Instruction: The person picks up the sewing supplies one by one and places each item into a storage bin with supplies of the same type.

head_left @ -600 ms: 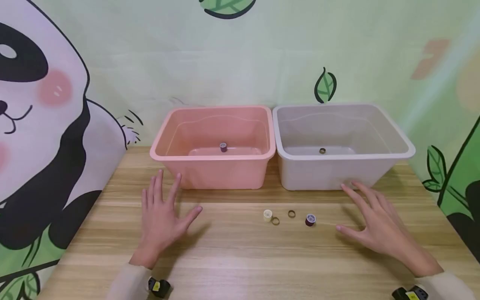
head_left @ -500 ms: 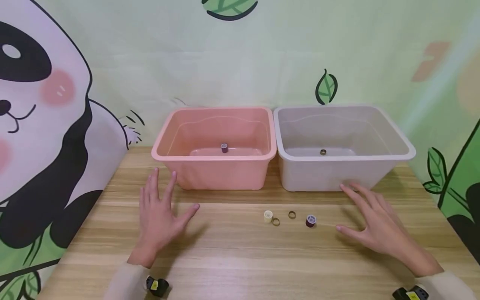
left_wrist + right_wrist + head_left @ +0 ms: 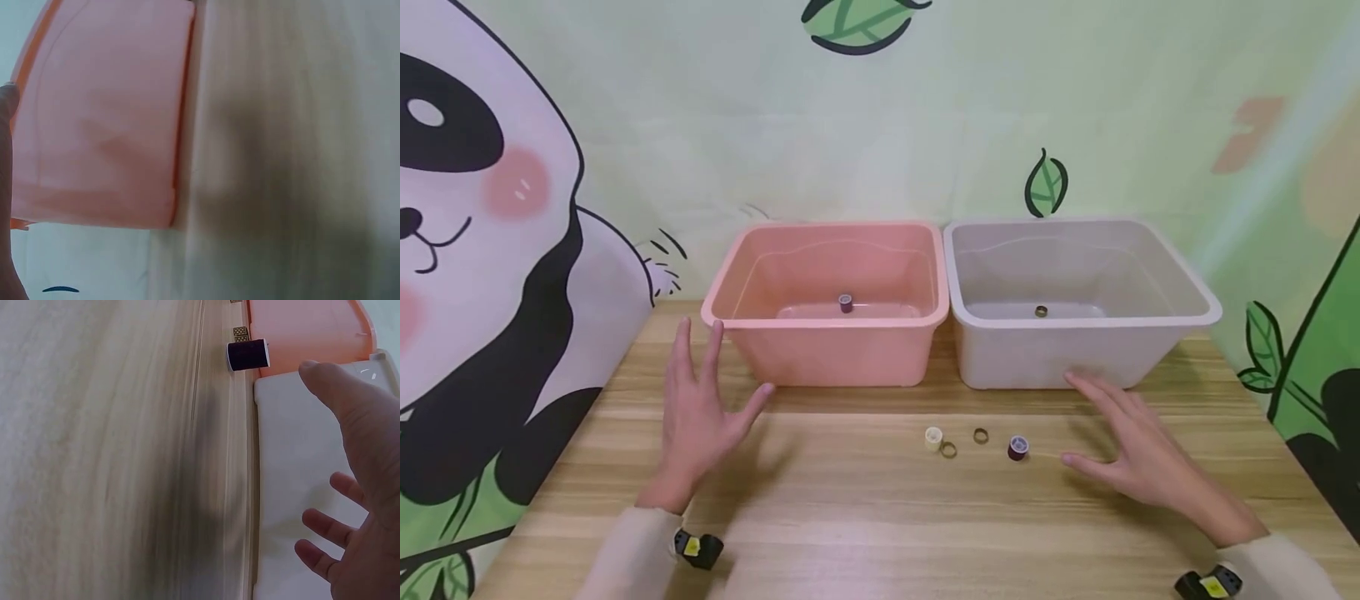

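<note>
My left hand (image 3: 700,425) is spread in front of the left end of the pink bin (image 3: 838,354), holding nothing. To the right, my right hand (image 3: 1138,450) hovers before the grey bin (image 3: 1052,354), fingers extended and nothing in its grasp. Between the hands, on the table, stand a cream thread spool (image 3: 933,438) and a dark purple thread spool (image 3: 1018,447). One brass-coloured ring (image 3: 949,450) lies beside the cream spool; another ring (image 3: 981,435) lies between the spools. Inside the pink bin sits a purple spool (image 3: 846,303), and inside the grey bin a ring (image 3: 1041,311).
The two bins stand side by side at the back of the wooden table (image 3: 850,517), their rims nearly touching. Behind them hangs a green backdrop (image 3: 865,133) with a printed panda (image 3: 512,250) on the left. Both wrists carry a small black camera.
My left hand has drifted left and a little farther forward, away from the small items. The right hand has shifted very slightly left. The head view has tilted a little upward.
</note>
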`<state>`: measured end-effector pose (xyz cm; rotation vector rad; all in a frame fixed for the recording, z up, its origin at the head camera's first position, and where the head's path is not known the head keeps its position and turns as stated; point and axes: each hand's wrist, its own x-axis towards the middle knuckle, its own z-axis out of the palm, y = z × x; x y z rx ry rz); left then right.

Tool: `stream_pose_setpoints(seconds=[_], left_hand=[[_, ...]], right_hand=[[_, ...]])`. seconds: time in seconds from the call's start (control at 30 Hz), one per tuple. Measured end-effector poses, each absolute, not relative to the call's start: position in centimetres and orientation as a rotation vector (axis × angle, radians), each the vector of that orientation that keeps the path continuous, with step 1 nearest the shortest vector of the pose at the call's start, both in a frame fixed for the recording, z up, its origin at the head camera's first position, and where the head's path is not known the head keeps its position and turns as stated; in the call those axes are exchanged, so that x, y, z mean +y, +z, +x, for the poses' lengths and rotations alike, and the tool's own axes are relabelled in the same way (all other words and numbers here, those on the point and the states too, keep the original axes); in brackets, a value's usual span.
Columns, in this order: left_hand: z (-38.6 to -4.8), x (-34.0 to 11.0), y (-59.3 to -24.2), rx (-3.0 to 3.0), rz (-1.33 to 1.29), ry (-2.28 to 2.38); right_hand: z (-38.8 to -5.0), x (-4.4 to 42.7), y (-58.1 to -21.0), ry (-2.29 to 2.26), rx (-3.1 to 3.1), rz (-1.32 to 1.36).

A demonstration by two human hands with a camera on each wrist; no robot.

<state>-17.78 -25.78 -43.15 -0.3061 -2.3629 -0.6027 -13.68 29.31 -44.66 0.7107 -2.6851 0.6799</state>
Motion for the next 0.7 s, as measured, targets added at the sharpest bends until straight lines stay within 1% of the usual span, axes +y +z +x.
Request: stream_pose_setpoints(seconds=[0.37, 0.7], left_hand=[[-20.3, -27.5, -41.1, -2.386, -0.317, -0.818], [-22.1, -26.8, -40.2, -2.429, -0.305, -1.152]], right_hand=[[-14.7, 27.7, -45.7, 0.866, -2.707, 0.813], [-15.4, 26.1, -46.3, 0.983, -2.761, 0.852]])
